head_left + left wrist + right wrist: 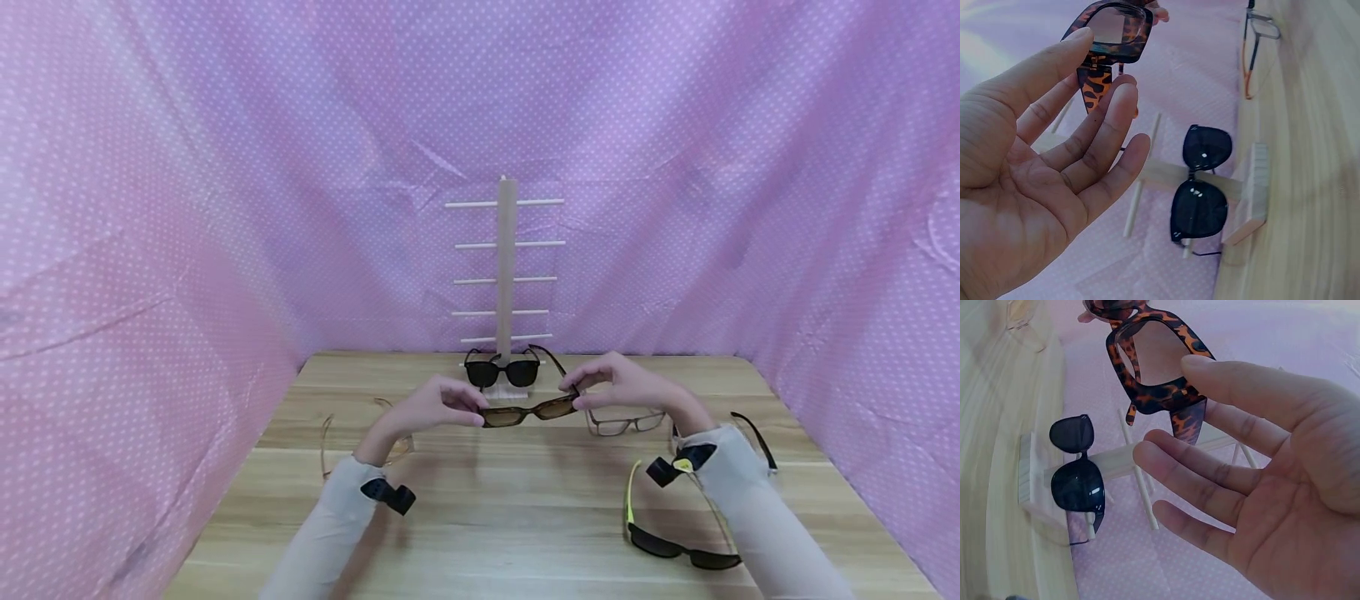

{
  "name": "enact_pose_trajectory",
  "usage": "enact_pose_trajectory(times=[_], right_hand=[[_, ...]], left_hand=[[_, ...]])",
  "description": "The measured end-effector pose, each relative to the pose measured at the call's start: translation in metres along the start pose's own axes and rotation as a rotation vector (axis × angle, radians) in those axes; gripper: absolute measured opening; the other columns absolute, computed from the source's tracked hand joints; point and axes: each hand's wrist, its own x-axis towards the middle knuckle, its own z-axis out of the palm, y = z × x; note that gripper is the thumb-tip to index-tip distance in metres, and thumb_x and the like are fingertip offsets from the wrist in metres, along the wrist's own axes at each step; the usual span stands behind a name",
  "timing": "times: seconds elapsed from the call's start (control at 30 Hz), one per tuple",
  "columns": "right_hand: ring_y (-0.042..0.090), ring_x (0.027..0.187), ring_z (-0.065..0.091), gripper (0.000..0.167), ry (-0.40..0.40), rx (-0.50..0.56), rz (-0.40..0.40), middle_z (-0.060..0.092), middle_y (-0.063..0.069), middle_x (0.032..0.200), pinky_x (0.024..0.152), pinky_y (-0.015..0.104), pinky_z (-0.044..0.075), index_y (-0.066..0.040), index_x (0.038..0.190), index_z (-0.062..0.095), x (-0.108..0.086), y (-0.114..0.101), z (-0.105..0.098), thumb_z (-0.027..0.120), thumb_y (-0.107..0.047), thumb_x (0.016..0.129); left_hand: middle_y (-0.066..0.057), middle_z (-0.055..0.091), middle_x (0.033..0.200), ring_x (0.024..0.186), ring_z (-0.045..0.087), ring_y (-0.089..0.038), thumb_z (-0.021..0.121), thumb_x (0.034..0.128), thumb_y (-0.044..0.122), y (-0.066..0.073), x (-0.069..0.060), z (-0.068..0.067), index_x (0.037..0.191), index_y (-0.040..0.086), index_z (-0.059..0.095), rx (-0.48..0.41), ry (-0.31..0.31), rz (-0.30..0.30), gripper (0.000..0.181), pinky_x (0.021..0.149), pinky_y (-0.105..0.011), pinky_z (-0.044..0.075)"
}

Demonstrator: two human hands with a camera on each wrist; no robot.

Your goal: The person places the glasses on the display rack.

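Note:
Tortoiseshell sunglasses (512,416) with brownish lenses are held up level above the table, between both hands. My left hand (442,403) pinches their left end, thumb on the frame front (1141,37) and fingers behind by the temple. At the other end my right hand (626,387) pinches the frame (1147,400) the same way. Just beyond them, black sunglasses (502,372) hang on the lowest rung of a wooden display stand (506,267). The rungs above carry nothing.
Clear-framed glasses (618,425) lie right of centre. Yellow-green sunglasses (675,550) are near the right forearm, and a dark temple (756,437) shows beyond that wrist. Pale-framed glasses (325,442) sit partly behind the left wrist. Pink dotted cloth (225,208) surrounds the wooden table (510,533).

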Motion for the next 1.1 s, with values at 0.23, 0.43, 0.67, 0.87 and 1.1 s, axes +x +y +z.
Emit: enact_pose_trajectory(times=[0.23, 0.43, 0.67, 0.87, 1.1], right_hand=[[0.021, 0.102, 0.072, 0.034, 0.055, 0.081, 0.051, 0.074, 0.019, 0.117, 0.090, 0.025, 0.057, 0.002, 0.124, 0.068, 0.009, -0.003, 0.003, 0.074, -0.010, 0.093], [0.019, 0.102, 0.072, 0.033, 0.097, 0.102, 0.076, 0.073, 0.020, 0.118, 0.090, 0.025, 0.058, 0.002, 0.123, 0.069, 0.016, -0.002, 0.005, 0.075, -0.009, 0.092], [0.011, 0.099, 0.072, 0.033, 0.142, 0.118, 0.116, 0.074, 0.018, 0.119, 0.088, 0.026, 0.058, -0.001, 0.124, 0.070, 0.026, 0.006, 0.006, 0.075, -0.014, 0.093], [0.010, 0.098, 0.070, 0.036, 0.181, 0.102, 0.123, 0.073, 0.020, 0.118, 0.087, 0.024, 0.056, 0.003, 0.128, 0.066, 0.033, 0.011, 0.006, 0.071, -0.015, 0.097], [0.020, 0.110, 0.069, 0.035, 0.249, 0.077, 0.151, 0.069, 0.022, 0.127, 0.094, 0.027, 0.054, -0.004, 0.133, 0.066, 0.039, 0.019, 0.008, 0.065, -0.019, 0.101]], left_hand=[[-0.006, 0.076, 0.107, 0.095, 0.070, -0.009, 0.078, 0.0905, 0.012, 0.005, 0.000, -0.014, 0.112, 0.004, 0.074, 0.028, 0.074, -0.022, 0.023, 0.085, -0.027, 0.058], [0.000, 0.077, 0.101, 0.092, 0.069, -0.008, 0.077, 0.0907, 0.011, 0.004, 0.005, -0.022, 0.112, 0.002, 0.074, 0.014, 0.134, -0.032, 0.023, 0.082, -0.026, 0.057], [-0.003, 0.077, 0.101, 0.091, 0.070, -0.010, 0.076, 0.0920, 0.012, 0.000, 0.011, -0.029, 0.117, -0.002, 0.072, 0.000, 0.199, -0.048, 0.029, 0.083, -0.026, 0.057], [-0.008, 0.077, 0.105, 0.092, 0.070, -0.009, 0.077, 0.0916, 0.011, -0.008, 0.020, -0.032, 0.115, 0.001, 0.074, -0.011, 0.263, -0.048, 0.026, 0.084, -0.026, 0.058], [-0.006, 0.077, 0.103, 0.091, 0.069, -0.007, 0.076, 0.0927, 0.013, -0.020, 0.030, -0.034, 0.118, 0.001, 0.073, -0.036, 0.321, -0.070, 0.028, 0.086, -0.028, 0.058]])
